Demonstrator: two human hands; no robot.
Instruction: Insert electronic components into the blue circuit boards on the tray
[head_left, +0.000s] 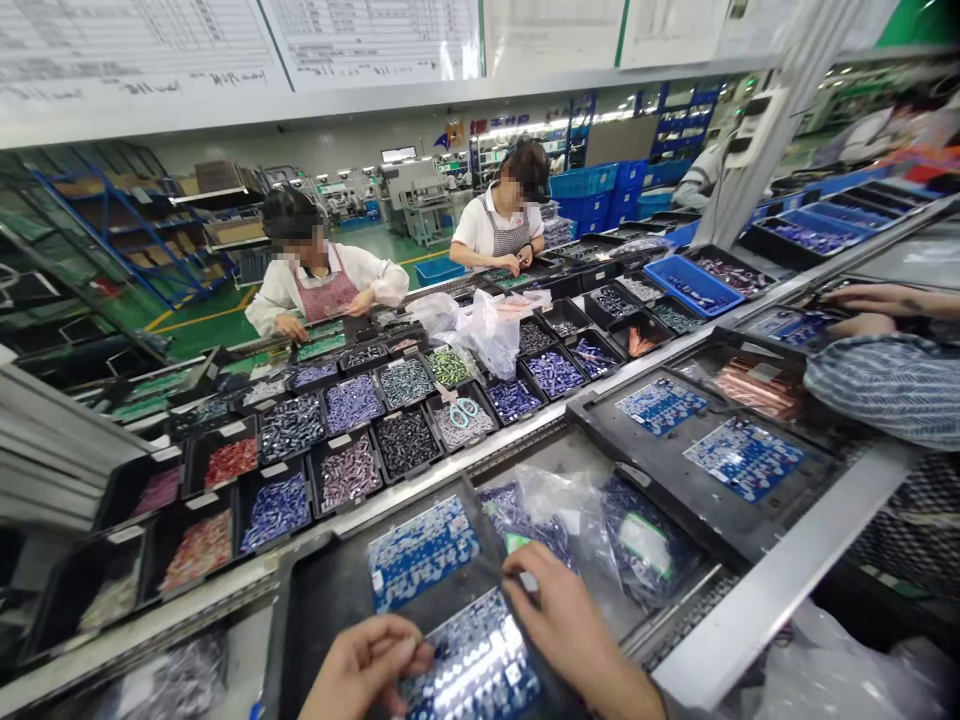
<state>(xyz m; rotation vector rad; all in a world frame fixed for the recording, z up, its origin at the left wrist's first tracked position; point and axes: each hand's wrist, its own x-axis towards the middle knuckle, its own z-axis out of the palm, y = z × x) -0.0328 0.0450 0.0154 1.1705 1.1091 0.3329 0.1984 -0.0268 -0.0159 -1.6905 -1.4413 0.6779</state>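
Observation:
A blue circuit board (472, 660) lies in a black tray (319, 590) right in front of me. Over its left edge is my left hand (367, 665), thumb and fingers pinched together; anything between them is too small to make out. My right hand (566, 625) hovers at the board's upper right corner with its fingers curled in, and what they hold, if anything, is hidden. A second blue circuit board (424, 550) rests in the same tray, farther from me. Plastic bags of small dark parts (637, 545) lie just past my right hand.
Black bins of small components (352, 470) fill the rack ahead, with scissors (459, 412) on one. To the right, another black tray (622, 455) holds two boards, near a co-worker's sleeve (885, 380). A metal rail (795, 570) runs at right. Two people work opposite.

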